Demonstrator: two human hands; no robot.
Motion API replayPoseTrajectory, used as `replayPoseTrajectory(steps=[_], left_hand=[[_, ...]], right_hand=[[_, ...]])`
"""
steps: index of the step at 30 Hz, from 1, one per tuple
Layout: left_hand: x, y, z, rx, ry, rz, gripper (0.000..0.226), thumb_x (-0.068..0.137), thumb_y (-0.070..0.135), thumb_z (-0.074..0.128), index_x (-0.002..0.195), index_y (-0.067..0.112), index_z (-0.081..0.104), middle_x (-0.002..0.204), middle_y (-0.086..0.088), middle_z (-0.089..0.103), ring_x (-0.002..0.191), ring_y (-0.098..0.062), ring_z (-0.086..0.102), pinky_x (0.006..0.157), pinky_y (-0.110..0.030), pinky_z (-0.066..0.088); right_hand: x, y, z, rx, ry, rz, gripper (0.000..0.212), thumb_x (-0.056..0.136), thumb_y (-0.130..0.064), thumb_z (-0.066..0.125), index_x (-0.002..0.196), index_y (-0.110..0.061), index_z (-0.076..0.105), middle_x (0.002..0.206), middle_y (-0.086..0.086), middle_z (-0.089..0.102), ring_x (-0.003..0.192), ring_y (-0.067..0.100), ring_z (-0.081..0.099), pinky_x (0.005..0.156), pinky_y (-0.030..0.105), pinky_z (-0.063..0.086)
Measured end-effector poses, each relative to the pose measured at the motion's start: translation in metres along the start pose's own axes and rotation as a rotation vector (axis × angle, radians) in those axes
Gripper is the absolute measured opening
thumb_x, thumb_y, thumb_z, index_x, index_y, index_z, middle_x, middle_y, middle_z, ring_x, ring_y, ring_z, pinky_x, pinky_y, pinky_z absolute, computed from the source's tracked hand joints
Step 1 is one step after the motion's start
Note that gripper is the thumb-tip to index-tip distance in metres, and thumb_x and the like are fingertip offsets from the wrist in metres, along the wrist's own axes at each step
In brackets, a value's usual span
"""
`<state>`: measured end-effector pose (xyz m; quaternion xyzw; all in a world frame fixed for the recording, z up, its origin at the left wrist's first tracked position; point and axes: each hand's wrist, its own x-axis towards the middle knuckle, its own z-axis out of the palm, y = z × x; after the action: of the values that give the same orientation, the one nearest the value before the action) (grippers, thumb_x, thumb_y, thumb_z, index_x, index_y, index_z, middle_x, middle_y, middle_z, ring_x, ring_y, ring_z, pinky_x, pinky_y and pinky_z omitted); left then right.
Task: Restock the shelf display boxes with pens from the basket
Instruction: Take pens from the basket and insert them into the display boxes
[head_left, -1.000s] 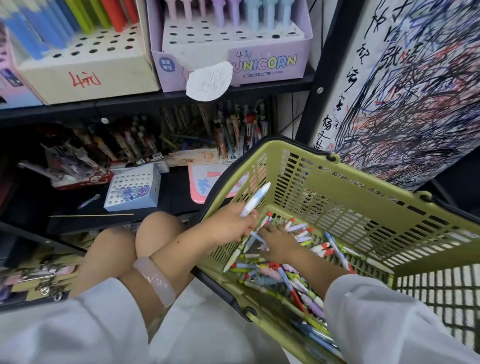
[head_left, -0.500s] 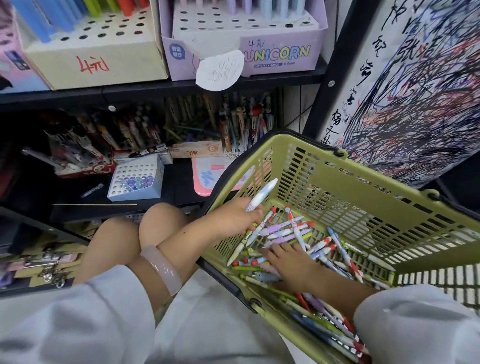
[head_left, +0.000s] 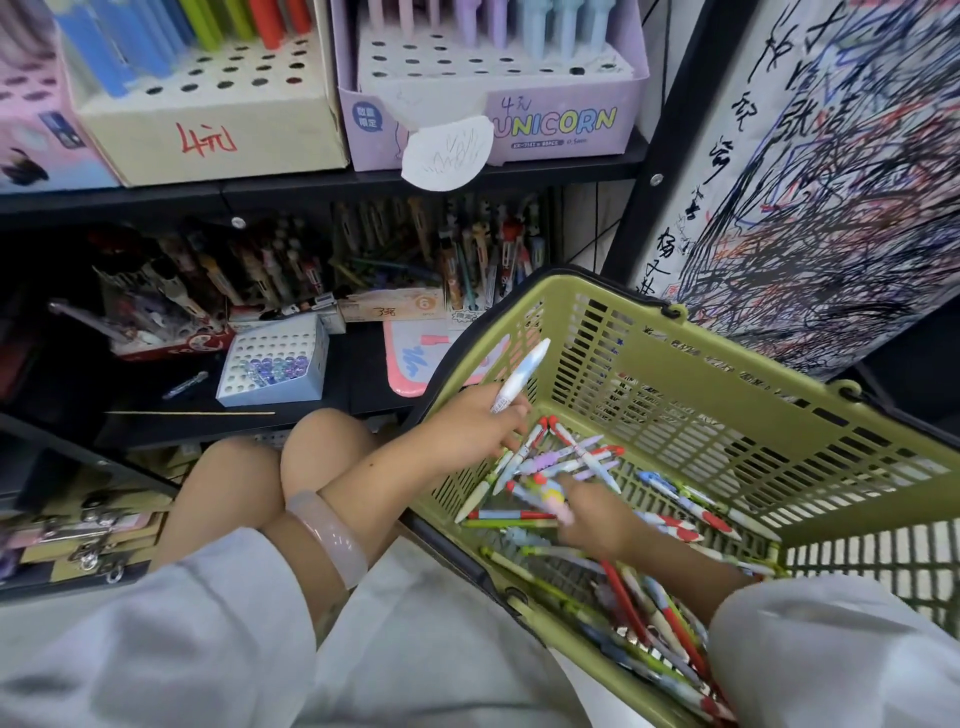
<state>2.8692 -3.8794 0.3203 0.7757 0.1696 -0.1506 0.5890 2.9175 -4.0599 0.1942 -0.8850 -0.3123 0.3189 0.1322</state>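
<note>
Shelving (head_left: 311, 182), black, upper left of frame, carrying a cream display box (head_left: 208, 130) and a lilac UNICORN box (head_left: 561, 124), both part-filled. Basket (head_left: 727, 395), olive green, lower right, tilted, with loose pens (head_left: 670, 618) heaped on its floor. Left hand (head_left: 480, 421), centre, fingers clamped on a white-and-blue pen (head_left: 519, 376) slanting up over the rim. Right hand (head_left: 597, 517), in the heap, fingers pinching a pastel pen (head_left: 540, 493).

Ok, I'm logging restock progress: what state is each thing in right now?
left hand: holds white pen, tip up
right hand: picking through loose pens, grip unclear
green basket: tilted, pens inside
Unicorn box: front holes empty
small blue box: mostly empty
</note>
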Motion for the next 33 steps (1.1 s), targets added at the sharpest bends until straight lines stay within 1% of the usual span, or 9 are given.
replayPoseTrajectory(steps=[2, 6, 10, 13, 17, 19, 22, 26, 33], left_hand=[[-0.002, 0.001, 0.0, -0.044, 0.034, 0.022, 0.019, 0.099, 0.017, 0.041, 0.106, 0.01, 0.056, 0.088, 0.001, 0.058, 0.078, -0.01, 0.056, 0.071, -0.021, 0.047], [-0.004, 0.004, 0.002, -0.101, 0.06, 0.05, 0.014, 0.099, 0.024, 0.04, 0.104, 0.022, 0.053, 0.1, -0.005, 0.054, 0.09, -0.017, 0.052, 0.091, -0.039, 0.046], [-0.009, 0.013, 0.014, -0.244, -0.036, 0.071, 0.03, 0.099, 0.033, 0.04, 0.128, 0.032, 0.048, 0.131, 0.001, 0.051, 0.118, -0.014, 0.049, 0.106, -0.038, 0.037], [-0.015, 0.025, 0.022, -0.345, -0.094, 0.172, 0.023, 0.098, 0.036, 0.039, 0.118, 0.046, 0.046, 0.131, 0.008, 0.054, 0.121, -0.01, 0.051, 0.104, -0.032, 0.04], [-0.018, 0.038, 0.019, -0.237, 0.016, 0.287, 0.04, 0.099, 0.036, 0.037, 0.139, 0.034, 0.031, 0.111, -0.01, 0.061, 0.089, -0.033, 0.056, 0.068, -0.036, 0.05], [-0.02, 0.045, 0.015, -0.247, 0.034, 0.347, 0.042, 0.1, 0.028, 0.038, 0.141, 0.023, 0.028, 0.103, -0.024, 0.059, 0.088, -0.041, 0.053, 0.066, -0.037, 0.049], [-0.025, 0.053, 0.007, -0.352, 0.011, 0.393, 0.025, 0.1, 0.022, 0.039, 0.124, 0.025, 0.045, 0.08, -0.01, 0.065, 0.068, -0.023, 0.061, 0.059, -0.028, 0.052], [-0.032, 0.056, -0.01, -0.391, 0.031, 0.36, 0.014, 0.098, 0.023, 0.044, 0.089, 0.016, 0.051, 0.059, -0.001, 0.049, 0.045, -0.007, 0.045, 0.043, -0.02, 0.039], [-0.05, 0.067, -0.049, -0.467, 0.186, 0.503, 0.012, 0.098, 0.021, 0.042, 0.098, 0.012, 0.051, 0.052, 0.012, 0.052, 0.045, 0.0, 0.047, 0.049, -0.016, 0.038]], right_hand=[[-0.004, 0.003, -0.02, 0.285, 0.053, 0.028, 0.045, 0.085, -0.011, 0.058, 0.127, -0.01, 0.041, 0.085, 0.005, 0.055, 0.072, 0.02, 0.05, 0.055, 0.023, 0.035], [-0.016, -0.015, -0.07, 0.729, 0.315, 0.016, 0.013, 0.086, -0.004, 0.055, 0.084, -0.016, 0.05, 0.071, 0.003, 0.048, 0.061, 0.012, 0.047, 0.054, 0.023, 0.043], [-0.024, -0.058, -0.116, 1.191, 0.395, -0.052, 0.008, 0.089, -0.002, 0.052, 0.083, -0.006, 0.051, 0.061, 0.004, 0.054, 0.052, 0.013, 0.055, 0.047, 0.025, 0.049], [-0.029, -0.089, -0.133, 1.414, 0.429, -0.12, 0.01, 0.09, -0.002, 0.05, 0.085, -0.009, 0.055, 0.06, -0.002, 0.063, 0.056, 0.009, 0.062, 0.052, 0.024, 0.052], [-0.03, -0.12, -0.144, 1.425, 0.552, -0.119, 0.006, 0.092, -0.007, 0.049, 0.09, -0.009, 0.055, 0.069, 0.004, 0.062, 0.062, 0.011, 0.064, 0.056, 0.026, 0.053], [-0.028, -0.133, -0.149, 1.352, 0.622, -0.113, 0.006, 0.092, -0.011, 0.05, 0.096, -0.009, 0.053, 0.082, 0.011, 0.058, 0.076, 0.018, 0.062, 0.072, 0.037, 0.054], [-0.029, -0.149, -0.157, 1.239, 0.663, -0.151, 0.011, 0.094, -0.021, 0.05, 0.102, -0.013, 0.052, 0.094, 0.009, 0.058, 0.086, 0.017, 0.059, 0.08, 0.032, 0.05], [-0.033, -0.155, -0.169, 0.998, 0.627, -0.161, 0.026, 0.095, -0.031, 0.047, 0.112, -0.011, 0.05, 0.113, 0.016, 0.059, 0.09, 0.015, 0.06, 0.079, 0.026, 0.049], [-0.033, -0.182, -0.184, 1.056, 0.469, -0.35, 0.035, 0.099, -0.039, 0.036, 0.113, -0.017, 0.059, 0.116, 0.009, 0.064, 0.104, 0.018, 0.062, 0.094, 0.035, 0.047]])
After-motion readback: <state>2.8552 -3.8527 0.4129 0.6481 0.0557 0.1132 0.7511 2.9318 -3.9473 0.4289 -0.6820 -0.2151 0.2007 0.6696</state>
